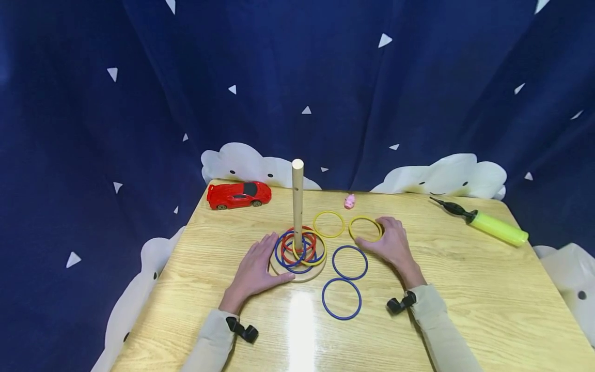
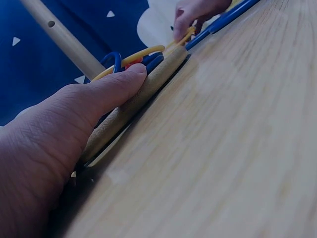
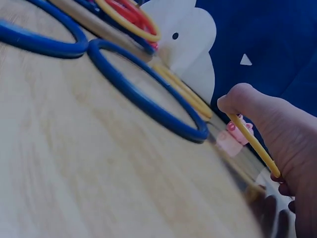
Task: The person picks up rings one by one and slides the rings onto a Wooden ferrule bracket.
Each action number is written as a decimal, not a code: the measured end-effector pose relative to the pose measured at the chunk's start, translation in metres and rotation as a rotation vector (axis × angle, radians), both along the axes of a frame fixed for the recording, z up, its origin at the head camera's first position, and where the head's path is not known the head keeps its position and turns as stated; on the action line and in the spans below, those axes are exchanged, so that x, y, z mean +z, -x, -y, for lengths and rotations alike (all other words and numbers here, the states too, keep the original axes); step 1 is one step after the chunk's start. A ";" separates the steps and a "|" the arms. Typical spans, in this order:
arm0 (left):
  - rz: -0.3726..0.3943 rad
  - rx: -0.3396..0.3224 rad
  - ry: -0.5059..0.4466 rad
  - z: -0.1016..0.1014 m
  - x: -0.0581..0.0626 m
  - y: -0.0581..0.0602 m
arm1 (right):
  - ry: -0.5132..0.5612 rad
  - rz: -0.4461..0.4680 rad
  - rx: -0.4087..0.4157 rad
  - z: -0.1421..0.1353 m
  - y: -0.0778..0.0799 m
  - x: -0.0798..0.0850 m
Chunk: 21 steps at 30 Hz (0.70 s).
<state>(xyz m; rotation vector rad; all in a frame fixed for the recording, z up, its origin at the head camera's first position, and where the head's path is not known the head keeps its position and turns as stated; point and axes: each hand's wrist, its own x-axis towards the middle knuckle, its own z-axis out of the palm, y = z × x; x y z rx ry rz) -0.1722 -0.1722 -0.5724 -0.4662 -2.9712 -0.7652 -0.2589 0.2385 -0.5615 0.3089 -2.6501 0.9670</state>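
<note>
My left hand (image 1: 255, 271) grips the left side of the round wooden base (image 1: 304, 277) of a ring-toss stand; in the left wrist view its thumb (image 2: 116, 89) presses on the rim. From the base rises an upright peg (image 1: 298, 206). Red, blue and yellow rings lie overlapping around its foot. To the right, my right hand (image 1: 394, 243) holds a yellow ring (image 1: 350, 228) between thumb and fingers. The right wrist view shows this yellow ring (image 3: 255, 145) tilted above the table; whether a second ring is with it I cannot tell.
Another yellow ring (image 1: 328, 211) lies just right of the stand. Nearer are two blue rings (image 1: 350, 246), end to end. A red toy car (image 1: 239, 195), a pink pig figure (image 1: 349, 201) and a yellow-green hand pump (image 1: 497, 228) lie toward the table's back, before a blue curtain (image 1: 325, 77).
</note>
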 end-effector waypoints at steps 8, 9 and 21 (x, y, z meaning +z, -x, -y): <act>-0.001 0.000 -0.004 -0.001 0.002 -0.001 | 0.056 -0.106 0.087 -0.001 0.001 0.018; 0.003 0.002 -0.003 -0.001 0.002 -0.001 | 0.059 -0.114 0.093 0.000 0.000 0.022; 0.005 0.000 -0.005 -0.001 0.004 -0.002 | 0.116 -0.223 0.165 0.015 -0.012 0.082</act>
